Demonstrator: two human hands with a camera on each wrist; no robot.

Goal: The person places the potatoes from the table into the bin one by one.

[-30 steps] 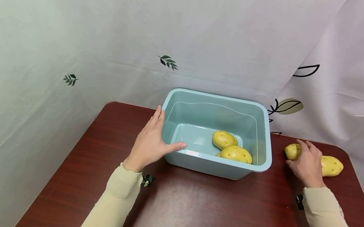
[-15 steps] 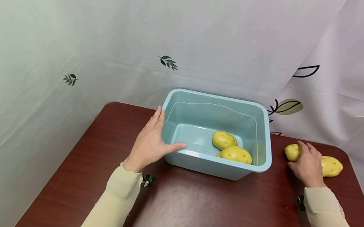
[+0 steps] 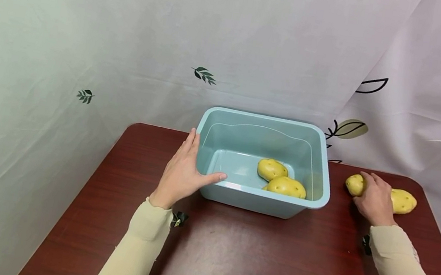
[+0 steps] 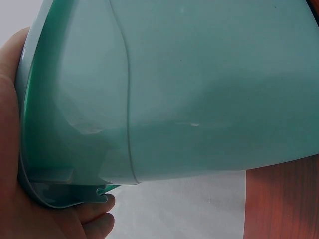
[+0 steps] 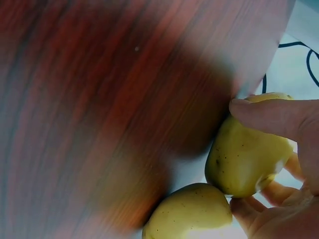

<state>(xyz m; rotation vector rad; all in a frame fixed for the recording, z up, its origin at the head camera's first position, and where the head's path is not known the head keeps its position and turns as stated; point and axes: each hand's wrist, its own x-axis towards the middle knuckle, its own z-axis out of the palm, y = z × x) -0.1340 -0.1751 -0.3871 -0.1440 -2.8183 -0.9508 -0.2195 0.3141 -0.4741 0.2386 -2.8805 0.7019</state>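
Note:
My left hand (image 3: pixel 182 170) rests at the left front corner of a light blue plastic bin (image 3: pixel 251 201), its fingers straight along the side and the thumb over the front rim. Inside the bin lie a yellow potato (image 3: pixel 272 170) and a larger potato (image 3: pixel 287 186) by the front wall. At the table's back right, my right hand (image 3: pixel 376 200) grips a potato (image 5: pixel 249 154), thumb on one side and fingers on the other. Its left end shows past the hand in the head view. Another potato (image 5: pixel 189 213) lies against it, partly hidden by the hand.
The bin stands on a dark red wooden table (image 3: pixel 245 257) near its back edge. Behind the table hangs a pale cloth (image 3: pixel 267 58) with leaf prints. The potatoes at the right lie close to the table's far right corner.
My right thumb and hand have shifted slightly to the right around the potato. The left hand, the bin and the potatoes look much the same.

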